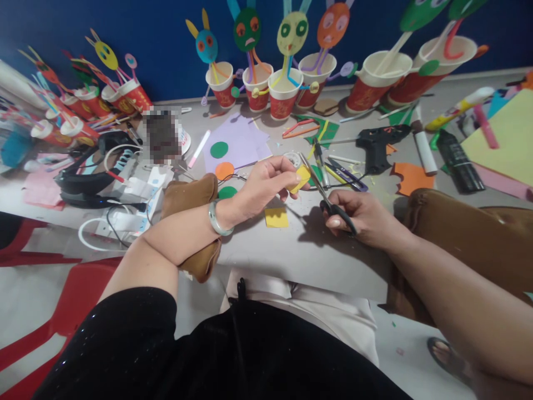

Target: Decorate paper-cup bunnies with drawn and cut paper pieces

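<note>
My left hand (270, 186) pinches a small yellow paper piece (300, 179) above the middle of the table. My right hand (353, 216) is closed round the black handles of a pair of scissors (335, 210). The scissor blades point up and to the left, parted a little, beside the right edge of the yellow piece. Below my left hand, a yellow square (276, 218) lies on the grey table (258, 250). Green and orange paper circles, one of them the orange circle (225, 171), lie left of my left hand, partly on purple paper (235, 139).
Red paper cups (281, 100) with paper-faced figures stand along the back. A black glue gun (377, 145), markers and orange scraps lie at the right. Brown cushions (466, 244) flank my arms. Cables and a power strip (156, 191) are on the left.
</note>
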A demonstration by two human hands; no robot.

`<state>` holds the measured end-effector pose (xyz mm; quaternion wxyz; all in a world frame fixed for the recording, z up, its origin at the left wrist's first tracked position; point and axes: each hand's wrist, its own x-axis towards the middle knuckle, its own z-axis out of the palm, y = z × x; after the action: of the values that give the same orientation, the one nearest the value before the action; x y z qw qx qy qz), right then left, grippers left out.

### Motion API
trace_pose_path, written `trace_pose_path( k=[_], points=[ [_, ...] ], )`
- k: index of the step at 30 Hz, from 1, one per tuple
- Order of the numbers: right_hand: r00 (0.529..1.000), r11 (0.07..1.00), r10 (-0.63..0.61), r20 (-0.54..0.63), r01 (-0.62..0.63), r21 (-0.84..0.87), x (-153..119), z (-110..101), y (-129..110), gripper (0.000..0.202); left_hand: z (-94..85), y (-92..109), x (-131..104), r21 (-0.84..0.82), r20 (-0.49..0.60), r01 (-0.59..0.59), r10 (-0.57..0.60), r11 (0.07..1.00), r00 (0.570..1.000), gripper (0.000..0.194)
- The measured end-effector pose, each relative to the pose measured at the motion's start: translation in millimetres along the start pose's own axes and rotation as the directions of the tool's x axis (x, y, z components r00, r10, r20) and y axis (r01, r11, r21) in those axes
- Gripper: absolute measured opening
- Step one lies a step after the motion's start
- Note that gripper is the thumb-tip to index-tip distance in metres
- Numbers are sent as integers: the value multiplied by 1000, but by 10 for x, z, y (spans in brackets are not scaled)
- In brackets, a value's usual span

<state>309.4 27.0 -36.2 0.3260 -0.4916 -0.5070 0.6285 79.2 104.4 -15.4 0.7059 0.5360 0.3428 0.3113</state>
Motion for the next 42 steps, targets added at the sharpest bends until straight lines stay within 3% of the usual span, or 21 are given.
trace_pose_path(
  k=[42],
  points=[
    [1000,999,15,8,-15,-33,-6,-2,-19,71,-45,-33,23,36,-63,-52,54,998,997,34]
  ],
)
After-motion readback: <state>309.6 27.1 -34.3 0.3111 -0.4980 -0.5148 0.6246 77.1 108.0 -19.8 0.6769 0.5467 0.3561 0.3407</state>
